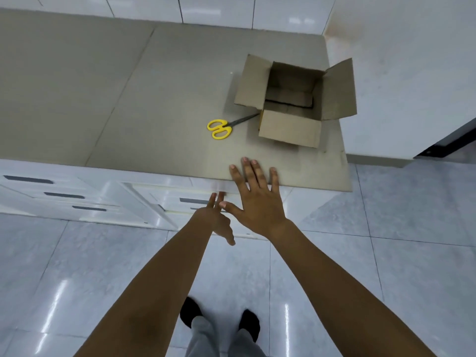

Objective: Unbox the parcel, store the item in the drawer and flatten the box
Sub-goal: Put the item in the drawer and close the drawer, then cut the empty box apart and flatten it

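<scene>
**Both hands open at the counter edge**

Right hand (258,202), fingers spread and straight, holds nothing, fingertips over the front edge of the grey countertop (128,99) at centre frame. Left hand (219,217), lower, fingers extended and blurred, reaches at the white drawer front (190,199) beneath. Above, right of centre, the cardboard box (291,124) sits with flaps up. Yellow-handled scissors (224,127) lie just left, blades pointing to the box.

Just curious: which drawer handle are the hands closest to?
The dark handle just beyond the left hand, under the counter's right end; the other three sit far left.
</scene>
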